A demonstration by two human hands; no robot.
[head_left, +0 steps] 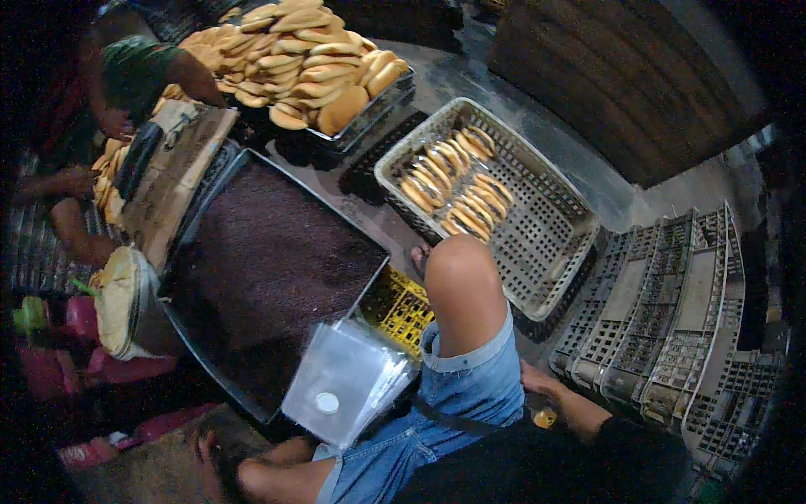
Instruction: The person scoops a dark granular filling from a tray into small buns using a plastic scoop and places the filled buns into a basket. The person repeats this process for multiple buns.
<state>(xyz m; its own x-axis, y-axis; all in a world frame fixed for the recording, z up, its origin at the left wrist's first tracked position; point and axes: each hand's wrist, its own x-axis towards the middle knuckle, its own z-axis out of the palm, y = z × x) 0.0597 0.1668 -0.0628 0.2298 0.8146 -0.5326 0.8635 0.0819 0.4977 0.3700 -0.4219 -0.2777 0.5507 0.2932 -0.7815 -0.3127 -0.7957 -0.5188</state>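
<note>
My right hand [541,380] is low beside my right thigh, its fingers mostly hidden behind the leg. Whether it grips anything does not show. Just below its wrist is a small yellowish thing [546,417] too blurred to name. My left hand is out of sight. Near my lap lies a fanned stack of clear plastic bags [357,378], with a small white disc [327,403] on top. It overlaps the near corner of a large black tray [332,210], which holds a dark brown, grainy layer. Under the bags' far side, a yellow crate [399,307] shows.
A beige crate [579,252] ahead holds bagged filled buns [453,181]. Plain buns [311,59] are heaped behind. At left, co-workers' hands [113,122] are near buns and a cardboard sheet [180,160]. A tub of pale cream [126,294] stands beside the tray; grey crates [646,311] are at right.
</note>
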